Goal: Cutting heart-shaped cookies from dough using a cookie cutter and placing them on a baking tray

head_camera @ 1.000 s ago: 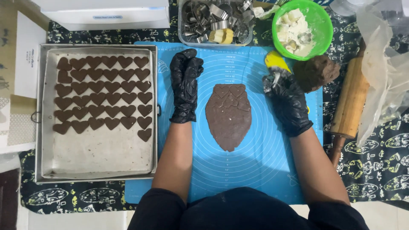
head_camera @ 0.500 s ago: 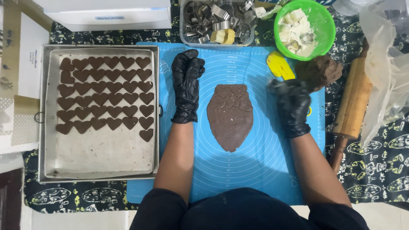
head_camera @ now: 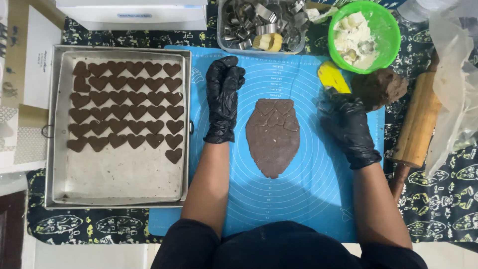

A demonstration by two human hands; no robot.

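Black glove film covers both hands, and it is the right hand (head_camera: 348,127) I would watch: it sits curled at the right edge of the blue silicone mat (head_camera: 308,199), fingers drawn in near a yellow scraper (head_camera: 332,77) and a lump of brown dough (head_camera: 381,88), and I cannot tell from here whether it grips anything or merely rests there. The left hand (head_camera: 223,99) lies flat on the mat, fingers loosely together and pointing away, holding nothing, just beside the rolled sheet of chocolate dough (head_camera: 273,137). That sheet lies in the middle of the mat between the two hands, with heart outlines pressed into its upper part. In my judgement those cut hearts could stretch or tear if lifted carelessly, since the dough looks soft and thin; a sleeve or wrist dragged across the sheet would smear the outlines too. The loose lump sits close to the mat's edge, beside a wooden rolling pin (head_camera: 416,127), and a knock could send either one rolling. To the left, a metal baking tray (head_camera: 52,149) carries rows of heart biscuits; a careless nudge there would jumble them. Beyond are a clear tub of metal cutters (head_camera: 259,25) and a green bowl (head_camera: 391,30).
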